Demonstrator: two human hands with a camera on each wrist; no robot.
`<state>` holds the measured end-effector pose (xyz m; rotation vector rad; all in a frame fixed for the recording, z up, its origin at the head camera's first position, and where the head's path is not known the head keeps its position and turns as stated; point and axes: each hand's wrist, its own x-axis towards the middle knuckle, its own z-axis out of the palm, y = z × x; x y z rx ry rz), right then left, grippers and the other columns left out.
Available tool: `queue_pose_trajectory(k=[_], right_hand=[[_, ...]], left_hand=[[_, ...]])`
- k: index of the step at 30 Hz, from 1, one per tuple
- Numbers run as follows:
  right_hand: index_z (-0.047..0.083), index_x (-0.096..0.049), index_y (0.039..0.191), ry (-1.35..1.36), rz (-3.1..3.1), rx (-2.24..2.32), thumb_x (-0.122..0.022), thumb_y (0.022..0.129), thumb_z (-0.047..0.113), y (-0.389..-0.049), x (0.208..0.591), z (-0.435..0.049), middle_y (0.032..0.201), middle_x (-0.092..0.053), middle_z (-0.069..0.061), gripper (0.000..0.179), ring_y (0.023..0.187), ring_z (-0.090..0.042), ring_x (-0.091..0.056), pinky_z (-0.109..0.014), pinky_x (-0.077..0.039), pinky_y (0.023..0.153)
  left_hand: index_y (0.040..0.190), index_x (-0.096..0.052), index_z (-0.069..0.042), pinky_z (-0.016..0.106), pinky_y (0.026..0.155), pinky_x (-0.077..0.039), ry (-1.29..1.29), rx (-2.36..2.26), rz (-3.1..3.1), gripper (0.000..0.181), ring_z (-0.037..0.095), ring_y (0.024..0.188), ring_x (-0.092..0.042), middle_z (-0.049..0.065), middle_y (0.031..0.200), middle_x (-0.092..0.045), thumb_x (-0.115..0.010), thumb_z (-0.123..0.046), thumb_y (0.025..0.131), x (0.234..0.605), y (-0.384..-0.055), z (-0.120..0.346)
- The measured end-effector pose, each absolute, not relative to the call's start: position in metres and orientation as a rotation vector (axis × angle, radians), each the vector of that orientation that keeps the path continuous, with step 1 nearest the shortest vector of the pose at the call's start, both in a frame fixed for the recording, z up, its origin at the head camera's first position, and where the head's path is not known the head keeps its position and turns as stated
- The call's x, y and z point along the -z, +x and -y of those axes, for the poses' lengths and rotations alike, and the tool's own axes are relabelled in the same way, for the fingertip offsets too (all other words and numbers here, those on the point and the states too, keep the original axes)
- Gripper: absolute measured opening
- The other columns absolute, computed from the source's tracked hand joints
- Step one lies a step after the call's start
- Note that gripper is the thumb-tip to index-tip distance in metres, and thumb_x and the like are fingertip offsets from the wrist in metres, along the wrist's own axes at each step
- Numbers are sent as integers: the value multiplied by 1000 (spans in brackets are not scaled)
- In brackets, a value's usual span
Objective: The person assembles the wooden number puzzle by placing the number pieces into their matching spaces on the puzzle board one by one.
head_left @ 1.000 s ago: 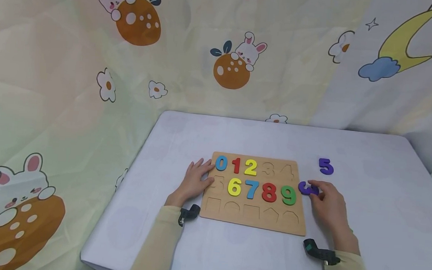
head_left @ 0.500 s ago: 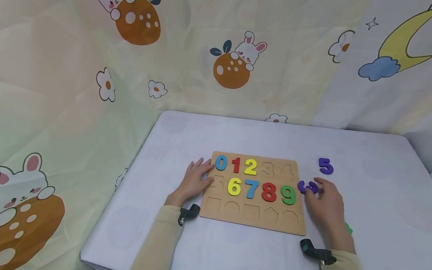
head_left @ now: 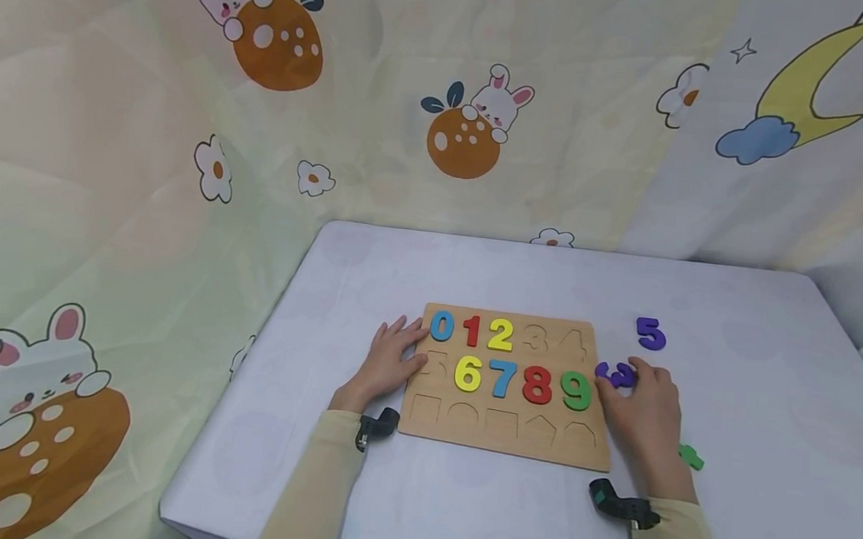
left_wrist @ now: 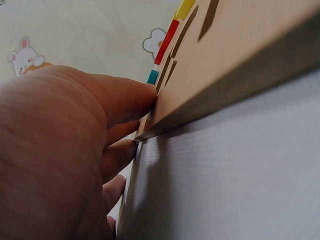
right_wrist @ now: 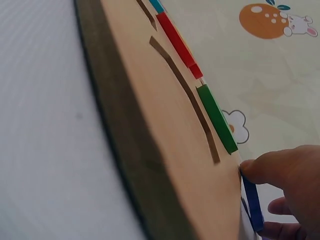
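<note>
A wooden number board (head_left: 494, 449) lies on the table with coloured digits 0, 1, 2, 6, 7, 8 and 9 in it. The outlines of 3, 4 and 5 on it are bare. My left hand (head_left: 387, 360) rests at the board's left edge, fingers spread; in the left wrist view the thumb (left_wrist: 132, 95) touches the board's edge. My right hand (head_left: 647, 414) pinches a purple number 3 (head_left: 623, 375), turned on its side, against the board's right edge. In the right wrist view the thumb (right_wrist: 267, 167) is on one end of the 3 (right_wrist: 254, 205) and a fingertip on the other.
A purple number 5 (head_left: 651, 333) lies beyond the right hand. Beside the right wrist is a green number piece (head_left: 691, 456), partly hidden. The white-covered table (head_left: 793, 370) reaches back to a printed curtain (head_left: 382, 116).
My right hand has shifted left, and its thumb has moved round to the near left side of the purple 3. The green piece has come into view. The left hand stays put.
</note>
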<state>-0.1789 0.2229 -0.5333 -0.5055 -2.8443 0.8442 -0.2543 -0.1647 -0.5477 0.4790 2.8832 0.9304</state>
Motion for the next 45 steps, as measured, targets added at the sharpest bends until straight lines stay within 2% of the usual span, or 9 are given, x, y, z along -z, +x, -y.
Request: queue_pose_trajectory(k=[6,11,20,25,31,34,39,45], right_hand=[[-4,-42,142,-513,2849,-843,-62,91,35,-181,532,-221,138,-38,-33,67,123,-50,-38,-65,-37,101],[-4,-47,139,-517,2845,-813,-63,91,37,-182,534,-220,137,-37,-33,65,122,-49,-39,-64,-38,100],[-5,-41,142,-518,2821,-880,-65,90,31,-186,535,-219,138,-40,-32,67,124,-49,-40,-63,-36,104],[-5,-40,143,-377,2792,-935,-67,89,22,-190,531,-221,137,-43,-32,67,126,-49,-40,-63,-34,106],[-4,-29,149,-161,2790,-956,-70,86,14,-199,528,-220,135,-46,-33,78,123,-51,-43,-65,-41,100],[-3,-26,150,-71,2806,-949,-72,85,12,-204,527,-218,136,-46,-32,81,124,-51,-42,-66,-40,101],[-3,-29,149,32,2837,-935,-73,85,11,-211,525,-215,137,-45,-31,79,129,-51,-38,-66,-35,105],[-2,-36,147,150,2854,-899,-75,84,12,-219,519,-212,135,-49,-28,75,129,-49,-40,-65,-35,106]], left_hand=[[144,-50,-17,43,123,2,475,-932,-2883,52,21,150,-13,0,157,-35,-61,-30,95,546,-253,164],[144,-50,-17,44,123,2,471,-929,-2884,52,22,150,-13,0,157,-35,-61,-31,96,546,-254,164],[144,-50,-17,45,123,1,485,-916,-2891,51,22,150,-14,0,156,-35,-60,-31,95,547,-253,164],[143,-51,-16,45,123,0,495,-907,-2908,51,23,149,-16,1,156,-36,-61,-29,95,546,-253,164],[143,-51,-17,44,123,0,484,-895,-2910,51,22,150,-16,0,156,-35,-61,-30,95,545,-253,164],[144,-51,-17,44,123,1,479,-898,-2904,51,21,150,-15,0,156,-35,-61,-29,95,545,-252,164],[144,-51,-17,44,123,1,481,-906,-2904,51,21,150,-15,0,156,-36,-61,-29,95,546,-252,164],[144,-50,-18,43,123,1,477,-892,-2901,51,21,150,-14,0,157,-35,-60,-30,96,547,-253,164]])
